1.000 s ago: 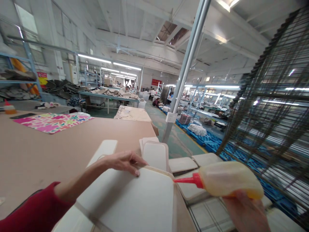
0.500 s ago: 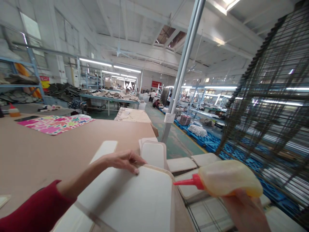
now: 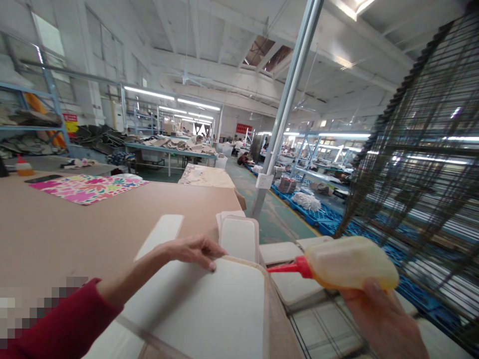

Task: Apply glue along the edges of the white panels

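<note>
A white rounded panel [image 3: 220,304] with a tan edge lies in front of me. My left hand [image 3: 196,252] pinches its far edge, thumb on top and fingers beyond the rim. In my right hand [image 3: 381,314] is a glue bottle [image 3: 352,262], a clear squeeze bottle of yellowish liquid, tipped on its side. Its red nozzle points left, and the tip is at the panel's right edge near the far corner. Whether the tip touches the edge I cannot tell. Part of the right hand is hidden behind the bottle.
More white panels [image 3: 239,237] are stacked beyond and to the right. The tan table [image 3: 112,229] bears a flowered cloth [image 3: 90,187], a dark phone [image 3: 45,178] and another red-capped bottle [image 3: 24,167]. A wire rack [image 3: 422,149] stands right, a metal post [image 3: 282,114] ahead.
The glue bottle has moved slightly up and left, its nozzle tip going farther along the panel's right edge toward the far corner. My left hand keeps its hold.
</note>
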Demonstrator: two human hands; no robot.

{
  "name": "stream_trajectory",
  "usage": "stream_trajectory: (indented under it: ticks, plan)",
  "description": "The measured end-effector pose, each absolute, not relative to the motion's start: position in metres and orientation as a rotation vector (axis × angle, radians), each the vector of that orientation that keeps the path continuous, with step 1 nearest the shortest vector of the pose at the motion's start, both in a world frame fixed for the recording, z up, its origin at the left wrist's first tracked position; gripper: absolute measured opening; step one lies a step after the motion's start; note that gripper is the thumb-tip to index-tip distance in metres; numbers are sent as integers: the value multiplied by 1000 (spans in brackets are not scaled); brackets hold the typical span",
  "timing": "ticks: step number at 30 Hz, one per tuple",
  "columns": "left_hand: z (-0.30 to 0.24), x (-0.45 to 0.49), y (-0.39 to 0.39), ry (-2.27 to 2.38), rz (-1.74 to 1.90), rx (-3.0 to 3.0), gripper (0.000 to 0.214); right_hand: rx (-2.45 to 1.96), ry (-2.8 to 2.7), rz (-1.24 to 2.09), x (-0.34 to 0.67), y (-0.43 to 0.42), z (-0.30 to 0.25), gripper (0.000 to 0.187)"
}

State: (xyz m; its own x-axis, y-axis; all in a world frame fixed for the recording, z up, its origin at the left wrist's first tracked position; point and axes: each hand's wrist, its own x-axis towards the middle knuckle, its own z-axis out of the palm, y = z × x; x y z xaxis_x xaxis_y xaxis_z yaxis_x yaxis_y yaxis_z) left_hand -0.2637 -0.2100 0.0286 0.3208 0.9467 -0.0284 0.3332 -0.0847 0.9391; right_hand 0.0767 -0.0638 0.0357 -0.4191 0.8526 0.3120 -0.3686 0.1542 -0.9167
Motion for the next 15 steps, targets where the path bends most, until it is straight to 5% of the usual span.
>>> stream_trajectory:
  ticks: [15]
  plan:
    - [34,-262,-218,1120,759,1482,44,-441,-1214,1372,58,-69,26,54]
